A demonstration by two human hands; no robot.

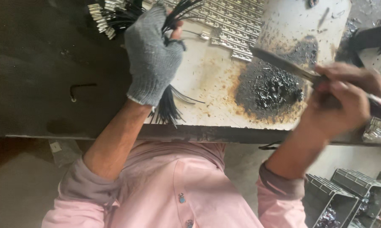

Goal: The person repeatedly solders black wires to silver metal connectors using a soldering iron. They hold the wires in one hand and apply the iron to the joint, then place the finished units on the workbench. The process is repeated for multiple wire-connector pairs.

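The left hand (pixel 150 55), in a grey glove, has its fingers closed around a bundle of black wires (pixel 167 105) with metal terminals (pixel 102 17) above the fingers. The right hand (pixel 342 101) pinches a thin tool (pixel 283 63); its tip lies beyond the fingers, near the dark paste (pixel 270 88) on the surface (pixel 207 76). I judge the bundle should be kept tight and the tool steady.

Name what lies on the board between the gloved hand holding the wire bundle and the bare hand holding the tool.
In the head view, rust-stained pale board and a black greasy patch.
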